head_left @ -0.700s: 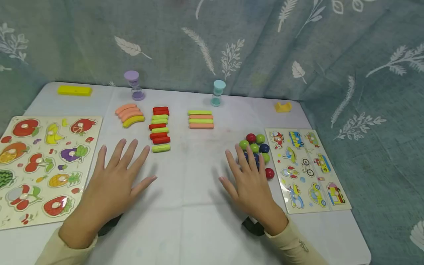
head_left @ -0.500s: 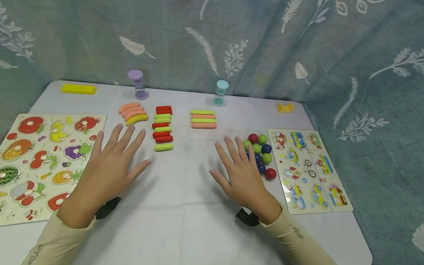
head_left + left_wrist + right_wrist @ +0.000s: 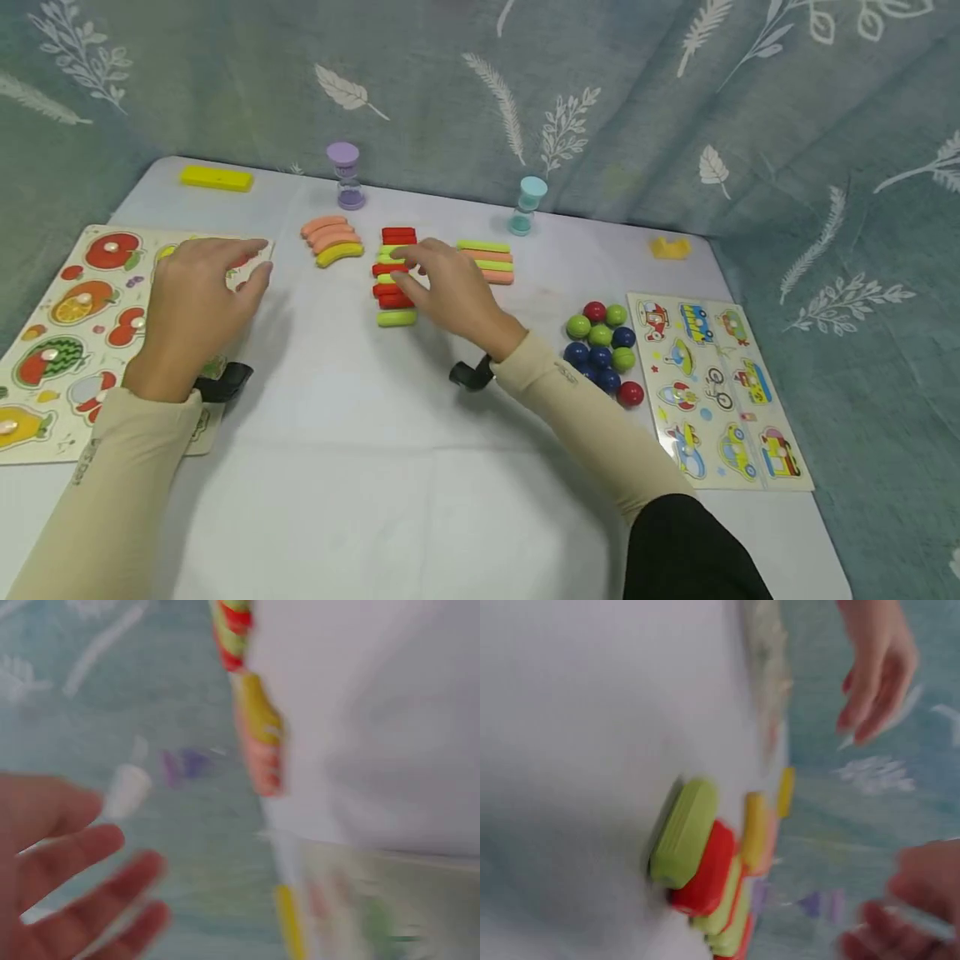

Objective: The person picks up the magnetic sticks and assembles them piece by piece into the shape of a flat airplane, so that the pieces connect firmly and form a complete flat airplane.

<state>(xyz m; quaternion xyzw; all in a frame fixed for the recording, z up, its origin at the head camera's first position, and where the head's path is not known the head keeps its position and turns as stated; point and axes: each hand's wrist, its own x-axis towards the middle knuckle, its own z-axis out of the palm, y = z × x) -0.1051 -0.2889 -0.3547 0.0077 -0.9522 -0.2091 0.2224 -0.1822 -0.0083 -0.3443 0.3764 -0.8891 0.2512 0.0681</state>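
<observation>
My right hand (image 3: 457, 292) reaches over the column of short red and light green sticks, its thumb and fingers bent and apart with nothing between them. Nearest its thumb lie a red stick (image 3: 392, 290) and the front green stick (image 3: 396, 318); the right wrist view shows that green stick (image 3: 686, 832) as ribbed. My left hand (image 3: 198, 304) hangs over the fruit puzzle board (image 3: 60, 446), covering part of it. Its fingers are loosely spread and bare in the left wrist view, where the hand (image 3: 82, 877) is blurred.
Curved pink sticks and a yellow one (image 3: 339, 253) lie left of the column, striped straight sticks (image 3: 487, 277) right of it. Behind stand purple (image 3: 349, 177) and teal (image 3: 528, 205) hourglasses. Coloured balls (image 3: 600, 335) sit beside the vehicle puzzle board (image 3: 795, 467). A yellow block (image 3: 216, 178) lies back left.
Both hands were spread flat-fingered over the table. The right hand has moved left and forward to the stick column; the left has drawn back over the fruit board, fingers bending. The view has shifted.
</observation>
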